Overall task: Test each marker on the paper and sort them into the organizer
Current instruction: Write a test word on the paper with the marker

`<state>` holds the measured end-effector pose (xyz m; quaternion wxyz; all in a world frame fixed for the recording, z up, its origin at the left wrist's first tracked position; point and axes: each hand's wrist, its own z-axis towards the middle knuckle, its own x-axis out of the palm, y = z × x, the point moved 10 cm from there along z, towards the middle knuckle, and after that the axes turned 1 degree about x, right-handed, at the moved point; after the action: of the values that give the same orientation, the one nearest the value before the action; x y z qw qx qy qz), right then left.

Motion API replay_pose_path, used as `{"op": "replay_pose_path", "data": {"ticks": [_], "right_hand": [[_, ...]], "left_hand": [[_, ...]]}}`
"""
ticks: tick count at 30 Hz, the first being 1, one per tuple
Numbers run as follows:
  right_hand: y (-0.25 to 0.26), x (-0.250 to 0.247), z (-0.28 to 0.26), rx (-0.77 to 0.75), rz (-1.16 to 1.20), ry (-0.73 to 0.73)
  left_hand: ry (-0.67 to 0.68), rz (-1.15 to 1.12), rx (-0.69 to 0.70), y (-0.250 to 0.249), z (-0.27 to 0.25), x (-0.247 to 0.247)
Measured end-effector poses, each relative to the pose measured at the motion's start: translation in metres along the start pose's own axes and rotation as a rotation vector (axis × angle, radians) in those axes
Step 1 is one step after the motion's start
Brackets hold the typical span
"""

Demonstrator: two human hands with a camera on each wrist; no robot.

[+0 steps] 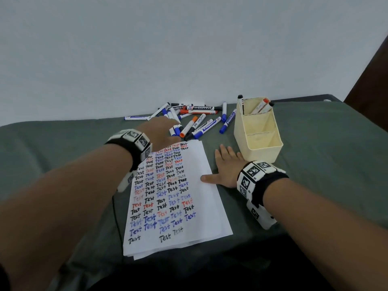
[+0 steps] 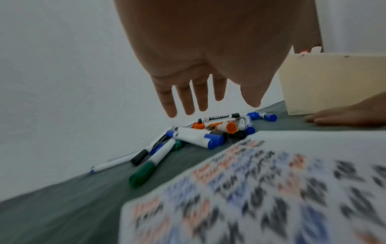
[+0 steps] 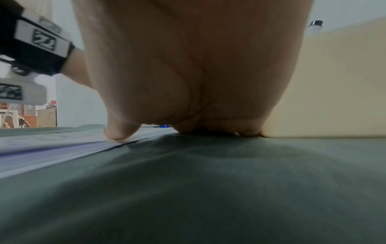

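- While three markers [image 1: 260,106] stand in its far compartment, the organizer [image 1: 258,141], right of centre, has two nearer compartments bare.
- Left hand [image 1: 161,133] hovers, fingers spread, above the pile [image 1: 193,120].
- Right hand [image 1: 226,169] lies flat, thumb on the paper [image 1: 197,164] edge.

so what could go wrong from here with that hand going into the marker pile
1. The left hand reaches with spread fingers over the crossed marker pile; lifting one could roll others toward the table's back edge.
2. Only the right hand's thumb touches the paper, so the stack could shift while writing.
3. The organizer stands unheld with markers in only the far compartment; a drop could tip it.
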<state>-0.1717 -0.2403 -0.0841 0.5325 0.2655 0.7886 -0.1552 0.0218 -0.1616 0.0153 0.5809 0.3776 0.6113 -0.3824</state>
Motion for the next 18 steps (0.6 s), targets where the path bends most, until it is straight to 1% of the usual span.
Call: {"op": "replay_pose_path", "data": {"ticks": [3, 5, 7, 11, 18], "right_hand": [[-0.001, 0.002, 0.002, -0.001, 0.011, 0.008], [-0.001, 0.005, 0.003, 0.0, 0.023, 0.024], [-0.001, 0.007, 0.004, -0.002, 0.028, 0.027], [-0.002, 0.01, 0.004, -0.008, 0.041, 0.028], [0.0, 0.014, 0.005, -0.002, 0.062, 0.036]], "left_hand": [[0.033, 0.056, 0.134, -0.037, 0.037, -0.009], [0.064, 0.118, 0.198, -0.057, 0.06, -0.007], [0.094, 0.144, 0.23, -0.071, 0.08, -0.002], [0.113, 0.154, 0.316, -0.099, 0.11, 0.007], [0.162, 0.185, 0.435, -0.126, 0.14, 0.028]]}}
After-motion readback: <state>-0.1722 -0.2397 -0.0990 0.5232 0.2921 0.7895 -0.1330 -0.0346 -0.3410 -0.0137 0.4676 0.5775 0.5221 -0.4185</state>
